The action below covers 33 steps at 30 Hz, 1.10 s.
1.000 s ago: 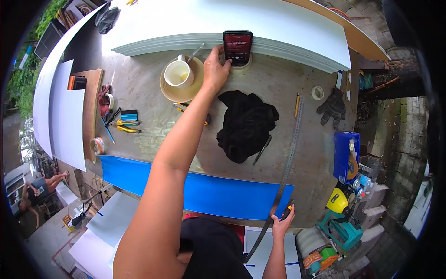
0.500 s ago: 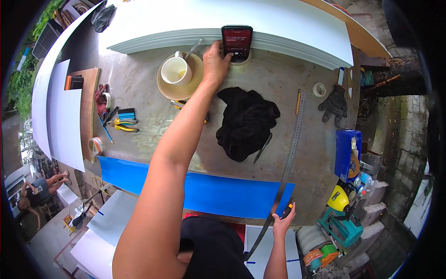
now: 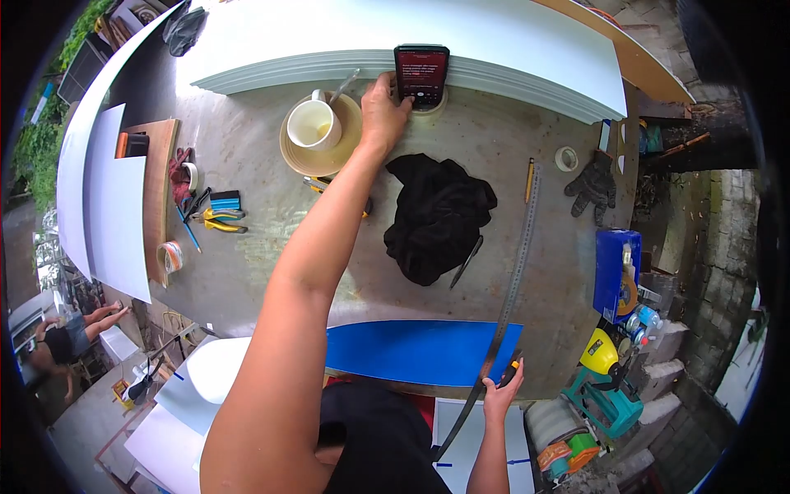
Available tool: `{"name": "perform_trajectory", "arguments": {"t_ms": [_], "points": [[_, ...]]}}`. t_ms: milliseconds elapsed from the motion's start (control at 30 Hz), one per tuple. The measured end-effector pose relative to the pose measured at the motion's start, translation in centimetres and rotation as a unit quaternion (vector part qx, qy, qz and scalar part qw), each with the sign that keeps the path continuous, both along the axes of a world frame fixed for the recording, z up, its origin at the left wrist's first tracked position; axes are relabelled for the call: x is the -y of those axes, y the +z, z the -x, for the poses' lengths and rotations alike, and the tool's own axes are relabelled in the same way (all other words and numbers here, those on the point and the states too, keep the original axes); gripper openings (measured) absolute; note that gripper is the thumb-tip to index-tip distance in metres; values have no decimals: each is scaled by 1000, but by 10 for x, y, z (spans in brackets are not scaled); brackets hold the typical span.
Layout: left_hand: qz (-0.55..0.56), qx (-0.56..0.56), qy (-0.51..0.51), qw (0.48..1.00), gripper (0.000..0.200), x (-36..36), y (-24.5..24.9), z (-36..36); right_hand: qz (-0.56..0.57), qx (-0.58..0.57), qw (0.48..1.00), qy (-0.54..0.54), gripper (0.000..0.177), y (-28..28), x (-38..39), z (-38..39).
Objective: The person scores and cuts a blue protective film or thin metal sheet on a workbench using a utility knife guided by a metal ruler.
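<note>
My left hand point(image 3: 384, 115) reaches to the far side of the table, its fingers at the left edge of an upright phone point(image 3: 422, 70) and its thumb at the lower corner of the lit screen. Near the front edge my right hand point(image 3: 499, 398) is closed round an orange-and-black utility knife point(image 3: 512, 372). Beside it, a long steel ruler point(image 3: 517, 272) crosses the right end of a blue sheet point(image 3: 411, 350) and runs over the table edge. My left forearm hides part of the sheet.
A white mug point(image 3: 313, 125) stands on a plate point(image 3: 290, 156). Black cloth point(image 3: 436, 218) lies mid-table. Pliers point(image 3: 220, 220) are at left; a glove point(image 3: 594, 188), a tape roll point(image 3: 566, 159) and a blue box point(image 3: 609, 272) at right. Stacked white boards point(image 3: 395, 33) line the back. Another person point(image 3: 70, 342) is far left.
The blue sheet's left part has left the table edge, and a curved white surface now shows left of my arm. Both my hands stay in place. The person at far left has shifted.
</note>
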<state>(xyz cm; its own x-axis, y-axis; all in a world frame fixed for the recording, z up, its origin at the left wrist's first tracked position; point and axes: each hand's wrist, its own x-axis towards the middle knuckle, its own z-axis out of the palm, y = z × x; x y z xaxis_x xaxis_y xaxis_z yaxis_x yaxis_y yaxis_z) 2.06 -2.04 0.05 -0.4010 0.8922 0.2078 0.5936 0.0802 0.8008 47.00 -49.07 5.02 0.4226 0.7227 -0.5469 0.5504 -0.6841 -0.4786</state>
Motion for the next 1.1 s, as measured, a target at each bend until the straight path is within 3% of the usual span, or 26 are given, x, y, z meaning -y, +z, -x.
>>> {"name": "perform_trajectory", "arguments": {"t_ms": [1100], "points": [[7, -4, 6, 1000, 52, 1, 2, 1, -46, 32, 997, 45, 116, -9, 7, -3]]}}
